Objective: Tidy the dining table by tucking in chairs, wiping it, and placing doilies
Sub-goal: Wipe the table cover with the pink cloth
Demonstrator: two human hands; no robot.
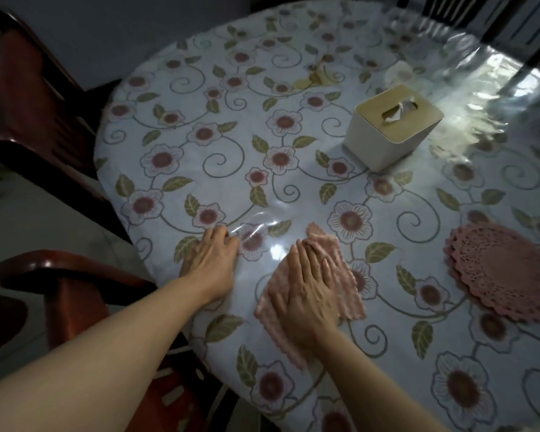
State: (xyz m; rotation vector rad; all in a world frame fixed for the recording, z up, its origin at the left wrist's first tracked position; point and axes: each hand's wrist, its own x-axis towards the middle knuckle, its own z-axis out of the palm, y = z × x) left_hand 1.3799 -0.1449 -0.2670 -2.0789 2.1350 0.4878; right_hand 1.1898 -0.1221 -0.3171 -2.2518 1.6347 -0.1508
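Observation:
A round dining table point(219, 157) carries a floral cloth under clear plastic. My right hand point(306, 288) lies flat, fingers straight, pressing a pink wiping cloth point(346, 266) onto the table near its front edge. My left hand point(214, 260) rests palm down on the plastic cover just left of the cloth, fingers slightly bent and holding nothing. A stack of pink lace doilies point(502, 269) lies to the right of the cloth, apart from both hands.
A white tissue box point(390, 126) with a tan lid stands past the table's middle. Dark red wooden chairs stand at the left point(35, 98) and at the near left point(72, 279), close to the rim. Another dark chair back point(480, 14) shows at the far right.

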